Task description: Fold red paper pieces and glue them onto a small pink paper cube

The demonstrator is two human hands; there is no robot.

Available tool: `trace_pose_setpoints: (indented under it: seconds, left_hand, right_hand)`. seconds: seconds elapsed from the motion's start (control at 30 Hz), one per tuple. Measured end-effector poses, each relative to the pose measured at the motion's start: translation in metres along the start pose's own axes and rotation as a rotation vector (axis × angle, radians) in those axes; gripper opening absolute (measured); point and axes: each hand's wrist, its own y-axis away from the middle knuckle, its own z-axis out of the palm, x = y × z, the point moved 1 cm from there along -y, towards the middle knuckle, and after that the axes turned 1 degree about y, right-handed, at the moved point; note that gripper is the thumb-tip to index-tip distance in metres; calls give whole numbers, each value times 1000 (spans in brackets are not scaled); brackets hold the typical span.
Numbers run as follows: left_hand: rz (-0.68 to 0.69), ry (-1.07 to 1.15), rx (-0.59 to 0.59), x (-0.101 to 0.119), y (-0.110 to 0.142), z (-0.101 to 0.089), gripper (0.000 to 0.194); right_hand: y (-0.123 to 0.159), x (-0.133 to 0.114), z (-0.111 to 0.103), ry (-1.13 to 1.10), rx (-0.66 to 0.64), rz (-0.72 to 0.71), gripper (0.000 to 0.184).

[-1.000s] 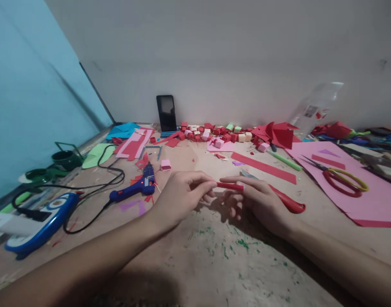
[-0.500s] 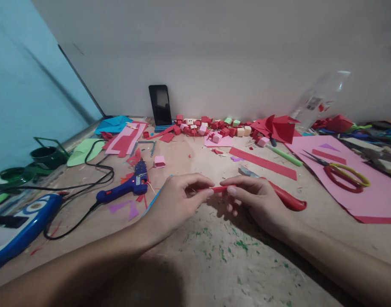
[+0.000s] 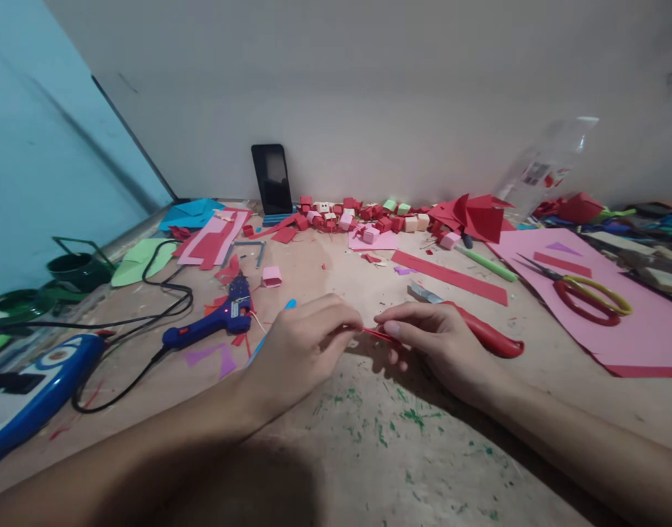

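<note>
My left hand (image 3: pixel 300 348) and my right hand (image 3: pixel 438 344) meet over the middle of the worktable (image 3: pixel 369 439). Both pinch a narrow red paper strip (image 3: pixel 377 335) that runs between their fingertips, just above the tabletop. A thin stick pokes out of the left fingers beside the strip. A red-handled cutter (image 3: pixel 487 338) lies right behind my right hand. A blue glue gun (image 3: pixel 215 322) with a lit red lamp rests to the left of my left hand.
Small red, pink and green paper cubes (image 3: pixel 363 216) line the wall beside a propped black phone (image 3: pixel 271 179). Scissors (image 3: pixel 585 296) lie on a pink sheet (image 3: pixel 632 329) at right. A long red strip (image 3: pixel 451 277), a green pen (image 3: pixel 487 265), a black cord (image 3: pixel 149 307) and a plastic bottle (image 3: pixel 544 172) surround the hands.
My fingertips have drawn closer together, so less of the red strip shows between them. The view has shifted a little, with the table items sliding left.
</note>
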Motion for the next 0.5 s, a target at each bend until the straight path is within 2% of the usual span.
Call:
trace_pose_setpoints:
  seconds: [0.23, 0.3, 0.5]
  left_hand:
    - [-153, 55, -39, 8, -3, -2, 9]
    - [-228, 96, -37, 9, -5, -2, 2]
    - [-424, 255, 5, 6, -9, 0, 2]
  right_hand:
    - [1, -4, 3, 85, 2, -44, 24]
    - [0, -4, 3, 80, 4, -46, 23]
    - [0, -4, 2, 92, 1, -43, 23]
